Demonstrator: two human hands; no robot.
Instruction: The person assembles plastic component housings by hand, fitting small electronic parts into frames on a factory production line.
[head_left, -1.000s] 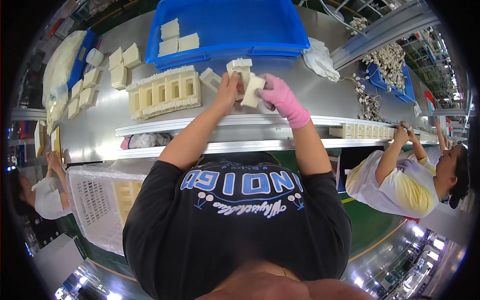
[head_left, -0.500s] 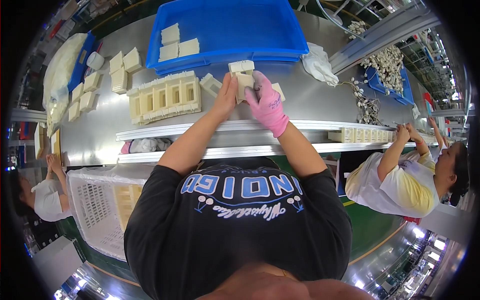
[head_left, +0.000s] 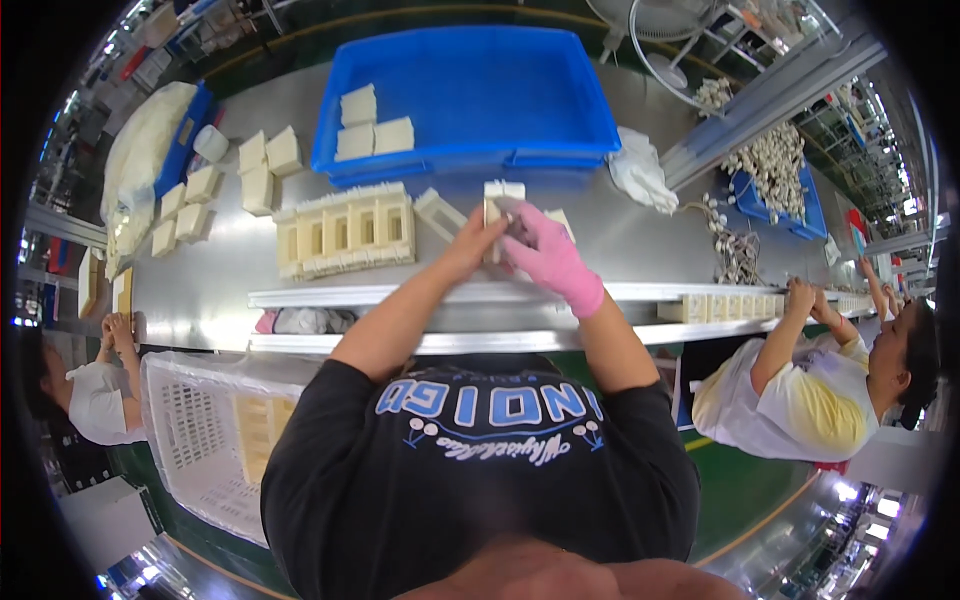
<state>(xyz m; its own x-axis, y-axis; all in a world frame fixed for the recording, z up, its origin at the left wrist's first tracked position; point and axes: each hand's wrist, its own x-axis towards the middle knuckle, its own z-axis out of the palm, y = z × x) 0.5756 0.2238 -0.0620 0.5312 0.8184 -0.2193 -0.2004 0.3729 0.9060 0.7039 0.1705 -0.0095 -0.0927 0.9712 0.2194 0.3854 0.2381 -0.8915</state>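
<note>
Block (head_left: 505, 189): between both hands, over bench (head_left: 640, 245).
Left hand (head_left: 472, 247): gripping its left side.
Right hand (head_left: 548, 255): gripping opposite; uneven pressure could cause slipping.
Frame (head_left: 434, 210): near, could be knocked.

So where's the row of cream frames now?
In the head view, the row of cream frames stands on the metal table, left of the left hand, in front of the blue tray.
</note>
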